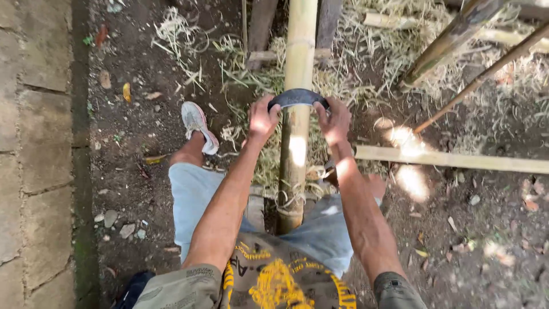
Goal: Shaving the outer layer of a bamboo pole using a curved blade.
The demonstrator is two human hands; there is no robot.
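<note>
From the head camera I see a pale yellow bamboo pole running straight away from the body, smooth with faint node rings and a patch of sunlight on it, its near end between my knees. A dark curved blade lies across the pole. My left hand is closed around the blade's left end; my right hand is closed around its right end. Pale bamboo shavings litter the dark soil on both sides. A split bamboo slat lies to the right. A white shoe sits left of the pole, near grey paving stones.
</note>
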